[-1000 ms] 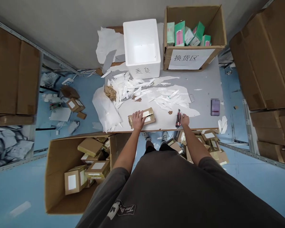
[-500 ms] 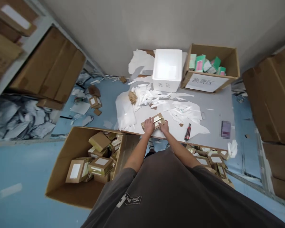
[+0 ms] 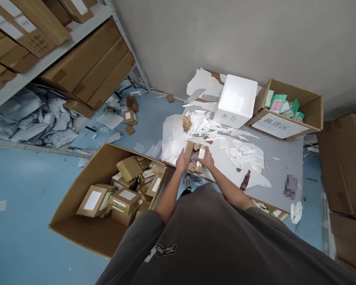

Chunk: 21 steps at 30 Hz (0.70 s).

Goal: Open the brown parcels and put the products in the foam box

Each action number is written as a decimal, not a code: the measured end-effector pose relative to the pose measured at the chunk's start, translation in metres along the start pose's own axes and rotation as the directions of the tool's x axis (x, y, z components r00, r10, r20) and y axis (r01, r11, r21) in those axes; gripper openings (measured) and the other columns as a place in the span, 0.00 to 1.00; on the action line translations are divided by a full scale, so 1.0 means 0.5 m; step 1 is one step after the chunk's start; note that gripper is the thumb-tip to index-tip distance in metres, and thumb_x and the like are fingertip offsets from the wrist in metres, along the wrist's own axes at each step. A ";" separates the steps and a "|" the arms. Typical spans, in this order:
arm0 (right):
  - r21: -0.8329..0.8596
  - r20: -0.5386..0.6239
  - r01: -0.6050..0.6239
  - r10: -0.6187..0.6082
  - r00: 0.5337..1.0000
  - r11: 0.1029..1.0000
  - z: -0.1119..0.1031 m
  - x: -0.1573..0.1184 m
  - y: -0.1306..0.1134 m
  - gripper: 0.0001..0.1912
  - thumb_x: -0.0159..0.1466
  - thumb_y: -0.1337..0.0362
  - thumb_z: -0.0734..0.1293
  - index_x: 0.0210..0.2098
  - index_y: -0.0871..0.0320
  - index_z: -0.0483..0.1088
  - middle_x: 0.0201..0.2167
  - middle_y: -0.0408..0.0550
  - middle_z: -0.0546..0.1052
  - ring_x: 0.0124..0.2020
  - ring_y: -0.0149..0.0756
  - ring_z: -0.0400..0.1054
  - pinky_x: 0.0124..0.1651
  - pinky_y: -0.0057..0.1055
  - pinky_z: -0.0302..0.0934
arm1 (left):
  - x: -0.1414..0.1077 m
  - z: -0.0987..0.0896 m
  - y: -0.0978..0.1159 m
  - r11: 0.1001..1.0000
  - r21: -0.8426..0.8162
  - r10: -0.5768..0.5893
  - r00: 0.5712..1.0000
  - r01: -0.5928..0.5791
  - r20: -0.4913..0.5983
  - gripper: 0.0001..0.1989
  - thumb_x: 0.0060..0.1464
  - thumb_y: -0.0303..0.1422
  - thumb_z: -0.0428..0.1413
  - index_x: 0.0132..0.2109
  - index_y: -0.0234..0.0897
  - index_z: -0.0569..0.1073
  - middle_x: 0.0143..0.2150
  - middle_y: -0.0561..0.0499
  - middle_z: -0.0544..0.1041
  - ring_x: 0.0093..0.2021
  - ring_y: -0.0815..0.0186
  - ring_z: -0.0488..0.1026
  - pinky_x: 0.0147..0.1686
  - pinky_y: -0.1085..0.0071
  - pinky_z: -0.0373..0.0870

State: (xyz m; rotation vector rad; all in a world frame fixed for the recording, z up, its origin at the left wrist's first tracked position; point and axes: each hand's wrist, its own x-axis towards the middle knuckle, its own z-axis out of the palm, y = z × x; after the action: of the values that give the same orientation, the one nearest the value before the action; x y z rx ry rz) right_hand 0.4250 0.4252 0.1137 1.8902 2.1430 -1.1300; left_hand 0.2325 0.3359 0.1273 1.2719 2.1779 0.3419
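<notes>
Dark grey short-sleeved T-shirt (image 3: 213,237), white script logo printed near hem; arms bare below sleeves; grey-and-white sneaker (image 3: 188,182) seen below.

Grey wall (image 3: 225,35) beyond the hands; blue floor (image 3: 23,206) to their left; metal shelving (image 3: 56,37) stacked with cartons upper left.

"换货区" on cardboard box (image 3: 313,118) label
</notes>
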 end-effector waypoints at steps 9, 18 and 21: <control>0.439 0.005 -0.116 0.127 0.992 0.891 0.006 -0.042 0.084 0.47 0.70 0.58 0.60 0.83 0.54 0.36 0.59 0.55 0.81 0.57 0.45 0.78 0.58 0.40 0.73 | 0.006 0.034 0.012 0.843 0.157 0.470 0.847 -0.514 0.249 0.22 0.62 0.24 0.56 0.60 0.42 0.83 0.73 0.43 0.74 0.84 0.48 0.45 0.80 0.34 0.33; 0.869 0.150 -0.314 0.402 0.903 0.383 0.079 -0.041 0.151 0.32 0.63 0.53 0.74 0.65 0.49 0.70 0.54 0.52 0.84 0.49 0.45 0.80 0.50 0.42 0.76 | 0.020 -0.009 -0.039 0.795 0.003 0.564 0.742 -0.606 0.363 0.18 0.70 0.37 0.53 0.38 0.43 0.86 0.74 0.54 0.74 0.85 0.48 0.41 0.80 0.36 0.35; 0.862 0.107 -0.298 0.428 0.898 0.411 0.086 -0.028 0.156 0.27 0.60 0.53 0.75 0.58 0.51 0.73 0.51 0.51 0.84 0.49 0.45 0.80 0.50 0.41 0.76 | -0.016 -0.002 -0.028 0.753 0.011 0.629 0.726 -0.657 0.277 0.19 0.74 0.40 0.50 0.45 0.42 0.86 0.67 0.49 0.81 0.84 0.52 0.49 0.82 0.40 0.34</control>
State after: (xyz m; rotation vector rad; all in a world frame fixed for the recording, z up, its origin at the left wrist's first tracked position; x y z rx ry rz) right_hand 0.4797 0.3875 0.0529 2.6465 1.0105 -2.2733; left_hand 0.2251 0.3218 0.1240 2.0079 1.4858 0.3039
